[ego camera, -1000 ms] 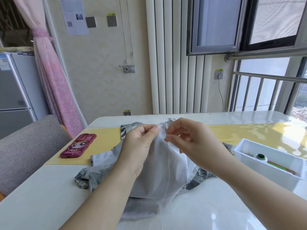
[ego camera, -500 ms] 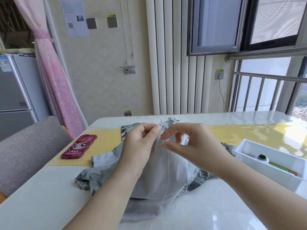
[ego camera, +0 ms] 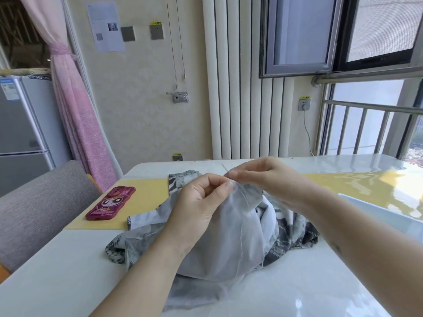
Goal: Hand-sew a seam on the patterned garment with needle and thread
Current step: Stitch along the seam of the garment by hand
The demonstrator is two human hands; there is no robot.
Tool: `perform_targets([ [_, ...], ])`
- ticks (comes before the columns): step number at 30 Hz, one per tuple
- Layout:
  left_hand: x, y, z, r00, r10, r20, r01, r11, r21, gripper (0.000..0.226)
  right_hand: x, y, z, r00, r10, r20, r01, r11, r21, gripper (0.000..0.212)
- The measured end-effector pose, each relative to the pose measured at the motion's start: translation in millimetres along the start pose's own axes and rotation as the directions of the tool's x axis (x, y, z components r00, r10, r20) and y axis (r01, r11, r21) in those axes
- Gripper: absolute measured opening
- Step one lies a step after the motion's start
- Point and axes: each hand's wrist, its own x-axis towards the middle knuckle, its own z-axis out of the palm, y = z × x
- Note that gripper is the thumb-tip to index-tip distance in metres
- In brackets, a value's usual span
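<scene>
Two things flank the garment (ego camera: 229, 243): phone (ego camera: 110, 203), tray (ego camera: 377, 210); left hand (ego camera: 199, 207) pinches it, right hand (ego camera: 274, 181) the needle (ego camera: 225, 168).

— Where is the garment lying?
— The garment (ego camera: 219, 236) is lying bunched at the lower centre of the frame. Its pale grey underside is facing up, and a dark grey-and-white pattern is showing along its left and right edges. One fold is standing raised at the centre, where the left hand (ego camera: 201, 202) is pinching it.
— And the needle?
— The needle (ego camera: 223, 166) is showing as a thin pale sliver just above that fold, slanting up and left from the right hand (ego camera: 263, 179), which is pinching it.
— The thread?
— The thread (ego camera: 242, 248), fine and white, is hanging from the top of the fold and trailing down over the pale cloth.
</scene>
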Motion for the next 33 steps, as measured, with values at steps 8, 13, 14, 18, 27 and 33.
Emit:
perform_targets([
  [8, 2, -2, -3, 1.000, -0.015, 0.005, 0.015, 1.000, -0.001, 0.012, 10, -14, 0, 0.998, 0.057, -0.013, -0.050, 0.946, 0.321, 0.014],
  [13, 1, 0, -3, 1.000, -0.025, 0.015, 0.024, 1.000, 0.019, 0.011, 21, -17, -11, 0.972, 0.122, -0.199, 0.084, 0.615, 0.784, 0.015],
  [14, 1, 0, -3, 0.999, -0.027, 0.019, 0.027, 0.999, 0.020, 0.011, 21, -14, -11, 0.960, 0.040, -0.278, 0.147, 0.773, 0.617, 0.017],
  [18, 2, -1, -6, 1.000, -0.025, 0.009, 0.025, 0.999, -0.027, 0.011, 19, 4, -14, 0.903, -0.379, -0.203, 0.251, 0.847, -0.468, 0.016],
  [27, 6, 2, -7, 0.991, -0.129, 0.023, 0.125, 0.878, -0.462, 0.013, 12, 9, -32, 0.997, 0.066, 0.049, -0.082, 0.777, 0.624, 0.024],
  [33, 7, -3, -5, 0.981, -0.186, 0.047, 0.188, 0.873, -0.451, 0.006, 13, -16, -23, 0.985, -0.131, -0.114, 0.173, 0.774, 0.609, 0.030],
])
